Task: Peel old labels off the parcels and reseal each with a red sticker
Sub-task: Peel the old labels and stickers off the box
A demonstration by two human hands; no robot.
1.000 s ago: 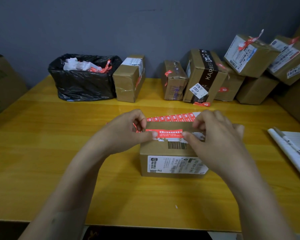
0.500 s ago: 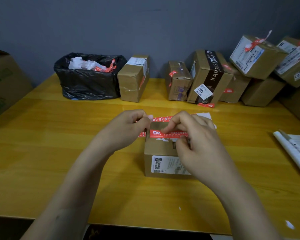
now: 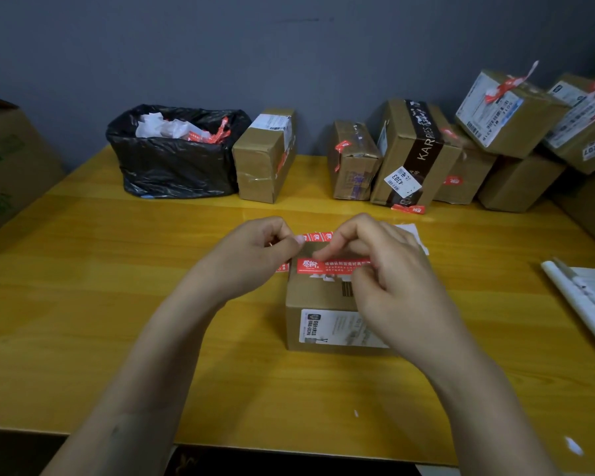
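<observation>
Two hands meet over the box point(image 3: 323, 300), which sits directly beneath them. The red sticker point(image 3: 337, 266) lies along the box's top, close to its near edge, with its long axis running left to right. Its left end overhangs the box's left edge, and there your left hand point(image 3: 251, 259) is curled, thumb and forefinger seemingly pinching that loose end. Your right hand point(image 3: 392, 290) is over the box's right half with fingers bent and the forefinger tip down on the sticker; whether it pinches or only presses, I cannot tell. The unstuck part lies at the left of the box, nearer your left hand. I judge the next move is to fold that end down the box's left side while your right hand smooths the strip toward the box's right edge. A sheet of spare stickers point(image 3: 318, 237) lies just behind the box.
</observation>
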